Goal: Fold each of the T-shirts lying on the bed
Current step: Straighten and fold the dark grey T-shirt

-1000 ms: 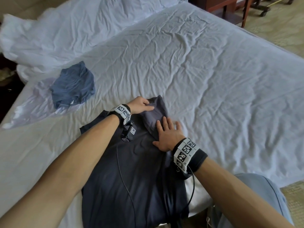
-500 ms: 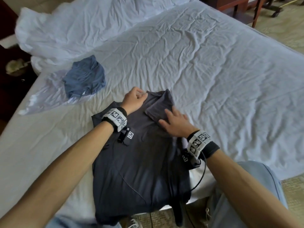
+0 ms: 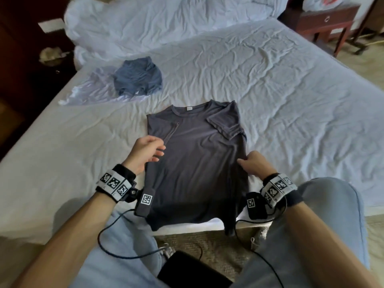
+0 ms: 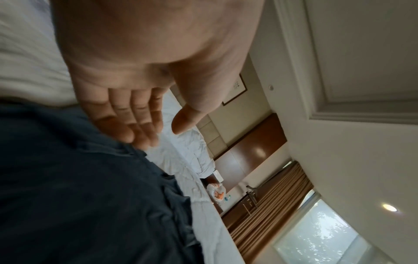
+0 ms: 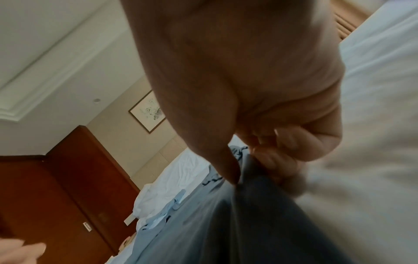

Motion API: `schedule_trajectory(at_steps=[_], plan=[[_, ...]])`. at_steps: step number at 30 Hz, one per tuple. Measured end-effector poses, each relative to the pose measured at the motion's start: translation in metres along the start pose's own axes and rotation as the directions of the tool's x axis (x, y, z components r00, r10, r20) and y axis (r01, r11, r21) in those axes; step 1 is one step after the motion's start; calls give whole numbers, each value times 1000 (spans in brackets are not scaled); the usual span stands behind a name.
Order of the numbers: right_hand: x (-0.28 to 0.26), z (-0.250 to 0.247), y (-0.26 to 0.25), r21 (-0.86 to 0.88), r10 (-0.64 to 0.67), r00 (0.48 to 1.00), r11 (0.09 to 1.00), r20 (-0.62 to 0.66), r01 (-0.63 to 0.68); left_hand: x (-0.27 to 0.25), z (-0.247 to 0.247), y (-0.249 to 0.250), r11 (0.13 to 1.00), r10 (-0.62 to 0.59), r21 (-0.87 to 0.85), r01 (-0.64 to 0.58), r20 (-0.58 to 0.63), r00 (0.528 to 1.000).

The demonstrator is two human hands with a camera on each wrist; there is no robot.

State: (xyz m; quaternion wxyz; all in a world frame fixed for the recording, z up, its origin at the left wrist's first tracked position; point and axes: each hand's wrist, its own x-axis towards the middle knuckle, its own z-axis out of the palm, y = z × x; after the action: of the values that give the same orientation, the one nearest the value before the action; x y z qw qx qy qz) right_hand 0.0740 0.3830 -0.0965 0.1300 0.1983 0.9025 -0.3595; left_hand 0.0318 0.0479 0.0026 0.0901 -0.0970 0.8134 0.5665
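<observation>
Dark grey cotton T-shirt (image 3: 197, 159) fabric was pinched between thumb and curled fingers of the right hand (image 3: 252, 163) at the garment's right side edge. The left hand (image 3: 145, 152) hovered, fingers relaxed and holding nothing, at the opposite edge. The shirt lay between both hands on the white-sheeted bed (image 3: 291, 100), sleeves folded in, long axis running away from the person, hem overhanging the near edge. A crumpled blue garment (image 3: 138, 76) lay well apart.

Beyond the bed you see a heap of white bedding (image 3: 166, 23) at its head. A red-brown side table (image 3: 326, 21) with a ring-pull drawer stands at the far right. A framed picture (image 4: 235, 89) hangs on the wall. A dark flat object (image 3: 193, 271) lies on the carpet between your knees.
</observation>
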Motion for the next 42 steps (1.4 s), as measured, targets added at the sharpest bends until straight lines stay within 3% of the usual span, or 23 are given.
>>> schedule_trajectory(at_steps=[6,9,12,14,18,22,27,33,35,38,40,42], plan=[[-14,16,9,372,-15,983,924,-186,85,1,-26,-96,971,-144,179,159,-95,985],[-18,26,15,526,9,985,846,-174,85,0,-32,-114,977,-155,122,174,-149,977],[-23,28,20,618,36,991,785,-133,54,0,-35,-114,959,-272,58,277,-72,959],[-25,27,21,620,39,992,783,-121,45,-1,-37,-113,948,-318,23,318,-5,948],[-27,18,20,554,76,991,832,-114,0,-9,-41,-107,934,-297,-180,308,83,951],[-21,7,25,541,188,960,840,-207,-48,-13,-57,-119,911,-309,-265,315,64,949],[-22,1,30,551,209,960,831,-187,-74,-19,-68,-139,923,-243,-302,238,21,970],[-23,-2,41,549,228,883,835,-411,41,-19,-72,-141,957,-148,-260,128,-60,987],[-29,-3,44,514,195,925,858,-327,0,-18,-73,-141,960,-169,-231,157,-31,985],[-36,-2,52,425,142,989,898,-42,-111,-21,-70,-139,964,-198,-162,211,89,976],[-37,-3,57,403,129,989,911,-70,-90,-22,-67,-139,972,-193,-119,200,68,979],[-39,-6,60,359,102,969,933,-225,-14,-20,-66,-140,980,-171,-108,166,-40,985]])
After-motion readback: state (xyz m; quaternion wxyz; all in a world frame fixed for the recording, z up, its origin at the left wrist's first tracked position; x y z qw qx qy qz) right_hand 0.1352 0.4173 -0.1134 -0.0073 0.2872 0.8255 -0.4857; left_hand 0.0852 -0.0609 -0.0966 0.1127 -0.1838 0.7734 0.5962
